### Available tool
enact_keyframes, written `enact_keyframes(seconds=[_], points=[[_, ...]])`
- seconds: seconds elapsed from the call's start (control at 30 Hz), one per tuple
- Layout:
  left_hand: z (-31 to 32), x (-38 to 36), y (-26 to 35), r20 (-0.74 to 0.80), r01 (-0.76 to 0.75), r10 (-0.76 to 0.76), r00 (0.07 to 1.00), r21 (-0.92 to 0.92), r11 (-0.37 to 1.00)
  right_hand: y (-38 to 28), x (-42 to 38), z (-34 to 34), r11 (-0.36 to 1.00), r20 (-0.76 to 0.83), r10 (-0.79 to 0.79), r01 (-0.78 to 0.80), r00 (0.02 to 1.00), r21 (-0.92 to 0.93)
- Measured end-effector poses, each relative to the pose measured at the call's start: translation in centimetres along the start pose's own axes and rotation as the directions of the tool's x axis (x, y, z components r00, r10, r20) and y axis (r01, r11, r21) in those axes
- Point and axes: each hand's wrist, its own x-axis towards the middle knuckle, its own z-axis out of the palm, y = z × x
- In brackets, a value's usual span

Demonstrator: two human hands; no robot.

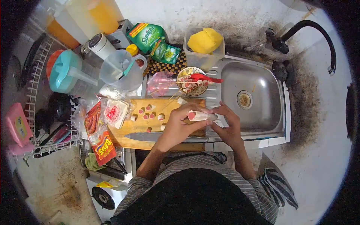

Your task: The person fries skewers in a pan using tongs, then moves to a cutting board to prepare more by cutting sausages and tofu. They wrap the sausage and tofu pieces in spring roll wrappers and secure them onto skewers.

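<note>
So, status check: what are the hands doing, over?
Both hands on one sausage: left hand grips it, right hand at its end. Held over board. Knife lies under left wrist. Cut pieces on board.

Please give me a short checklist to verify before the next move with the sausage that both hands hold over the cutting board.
1. Sausage held by both hands: left hand and right hand grip it from either side. Ok.
2. Wrapper fully off the sausage: pale film seems to remain on it. Cannot tell.
3. Knife within reach: it lies flat on the cutting board, under the left wrist. Ok.
4. Free space on the board: cut pieces sit in the upper middle, with bare wood to their left. Ok.
5. Bowl ready to receive: it already holds pieces and a red utensil. Ok.
</note>
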Motion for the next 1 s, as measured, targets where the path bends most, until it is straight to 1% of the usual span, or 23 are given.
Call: enact_keyframes(seconds=[0.13, 0.2, 0.23, 0.27, 0.3, 0.33, 0.37, 0.4, 0.47, 0.53, 0.57, 0.6, 0.63, 0.7, 0.73, 0.77, 0.8, 0.87, 0.93, 1.0], points=[[-0.4, -1.0, 0.4, -0.043, -0.031, 0.032, 0.999, 0.024, 0.999, -0.2, -0.2, 0.7, 0.997, 0.014, -0.005, 0.004, 1.0, 0.075], [-1.0, -1.7, 1.0, -0.05, 0.008, -0.005, 0.999, 0.069, 0.998, -0.2, -0.4, 1.1, 0.995, 0.02, -0.012, 0.009, 1.0, 0.103], [-1.2, -2.0, 1.4, -0.068, 0.005, 0.0, 0.998, 0.073, 0.997, -0.1, -0.5, 1.4, 0.988, 0.022, 0.027, -0.03, 0.999, 0.152], [-1.5, -2.4, 1.8, -0.093, 0.042, -0.044, 0.995, -0.017, 0.999, -0.1, -0.6, 1.7, 0.977, 0.028, 0.066, -0.07, 0.997, 0.201], [-1.7, -2.8, 2.2, -0.115, 0.075, -0.088, 0.989, -0.108, 0.991, -0.2, -0.7, 2.0, 0.976, 0.043, 0.053, -0.061, 0.998, 0.207], [-1.8, -3.3, 2.2, -0.136, 0.072, -0.086, 0.987, -0.103, 0.992, -0.3, -0.8, 2.3, 0.949, 0.05, 0.09, -0.101, 0.995, 0.299], [-1.9, -3.9, 2.2, -0.187, 0.058, -0.085, 0.979, -0.144, 0.988, -0.4, -0.8, 2.7, 0.911, 0.061, 0.129, -0.143, 0.99, 0.387], [-2.1, -4.4, 2.3, -0.236, 0.042, -0.085, 0.968, -0.183, 0.982, -0.6, -0.8, 3.0, 0.909, 0.078, 0.118, -0.139, 0.99, 0.393], [-2.5, -5.3, 2.6, -0.288, 0.028, -0.08, 0.954, -0.179, 0.983, -0.9, -0.7, 3.7, 0.87, 0.123, 0.126, -0.169, 0.984, 0.463], [-3.1, -6.2, 3.0, -0.337, 0.012, -0.07, 0.939, -0.172, 0.985, -1.2, -0.6, 4.2, 0.854, 0.178, 0.122, -0.194, 0.977, 0.482], [-3.4, -6.8, 3.1, -0.353, 0.03, -0.072, 0.933, -0.123, 0.992, -1.4, -0.6, 4.5, 0.842, 0.218, 0.129, -0.223, 0.967, 0.492], [-3.6, -7.3, 3.1, -0.368, 0.05, -0.074, 0.927, -0.075, 0.996, -1.6, -0.6, 4.8, 0.84, 0.231, 0.116, -0.22, 0.966, 0.496], [-3.8, -7.8, 3.0, -0.383, 0.047, -0.071, 0.921, -0.069, 0.996, -1.9, -0.6, 5.1, 0.839, 0.256, 0.135, -0.248, 0.957, 0.484], [-4.2, -8.6, 2.5, -0.417, -0.031, 0.011, 0.909, -0.041, 0.999, -2.7, -0.2, 5.5, 0.838, 0.291, 0.142, -0.271, 0.946, 0.473], [-4.4, -9.0, 2.5, -0.429, -0.033, 0.015, 0.903, -0.035, 0.999, -3.5, 0.1, 5.5, 0.861, 0.318, 0.157, -0.287, 0.935, 0.42], [-4.5, -9.4, 2.4, -0.449, -0.014, -0.036, 0.893, -0.107, 0.994, -4.0, 0.3, 5.6, 0.882, 0.342, 0.172, -0.299, 0.924, 0.364], [-4.7, -9.7, 2.5, -0.465, 0.002, -0.087, 0.881, -0.18, 0.984, -4.2, 0.5, 5.9, 0.883, 0.351, 0.161, -0.294, 0.922, 0.367], [-5.0, -10.3, 2.7, -0.482, -0.028, -0.064, 0.874, -0.181, 0.983, -4.5, 0.7, 6.4, 0.823, 0.359, 0.159, -0.324, 0.92, 0.466], [-5.3, -11.0, 2.8, -0.499, -0.055, -0.046, 0.865, -0.184, 0.981, -4.6, 0.8, 7.1, 0.831, 0.354, 0.134, -0.3, 0.926, 0.469], [-5.6, -11.8, 2.7, -0.519, -0.008, -0.131, 0.844, -0.257, 0.966, -4.7, 1.0, 7.6, 0.837, 0.351, 0.112, -0.279, 0.93, 0.472]])
